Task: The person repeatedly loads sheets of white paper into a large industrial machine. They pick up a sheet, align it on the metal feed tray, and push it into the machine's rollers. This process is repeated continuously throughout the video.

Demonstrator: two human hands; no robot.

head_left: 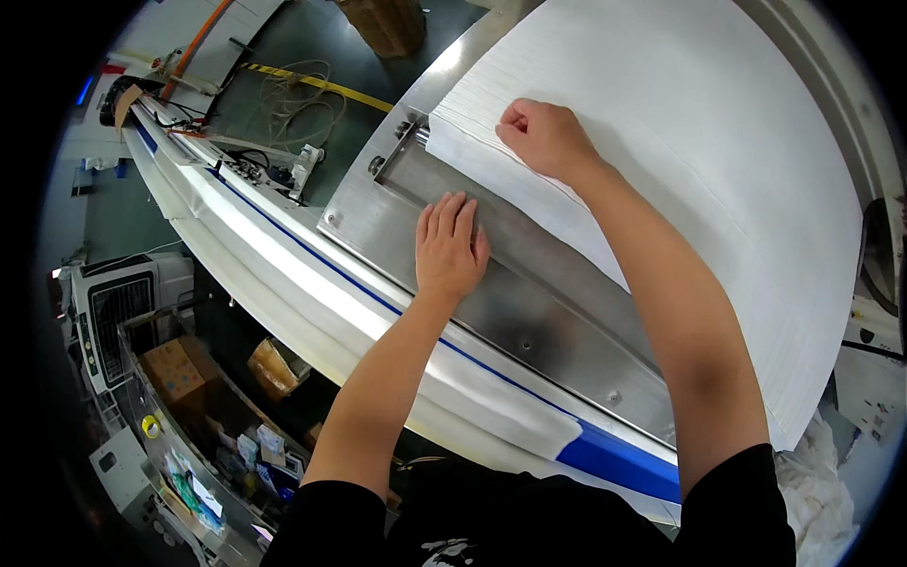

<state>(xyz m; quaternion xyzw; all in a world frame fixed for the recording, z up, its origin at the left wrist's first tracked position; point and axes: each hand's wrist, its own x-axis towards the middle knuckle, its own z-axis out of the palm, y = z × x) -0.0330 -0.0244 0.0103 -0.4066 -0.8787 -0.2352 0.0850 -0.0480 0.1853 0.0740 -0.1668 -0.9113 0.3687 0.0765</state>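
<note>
My left hand (450, 248) lies palm down with fingers outstretched on a bare steel plate (525, 345), holding nothing. Farther right, my right hand (546, 138) is closed, fingers curled in, over a large stack of thin white sheets (699, 123). The stack's layered edge runs just below the right hand and passes under my forearm. Whether the curled fingers pinch a sheet is hidden. The sheets look like cloth or paper; I cannot tell which. A metal bracket with a roller (395, 151) sits between the plate and the stack's left corner.
White material with a blue stripe (331, 269) runs along the near side of the plate. A metal cart with cardboard boxes (175, 373) stands at lower left. Loose cord (298, 106) lies on the floor at upper left. A brown bin (383, 24) stands at the top.
</note>
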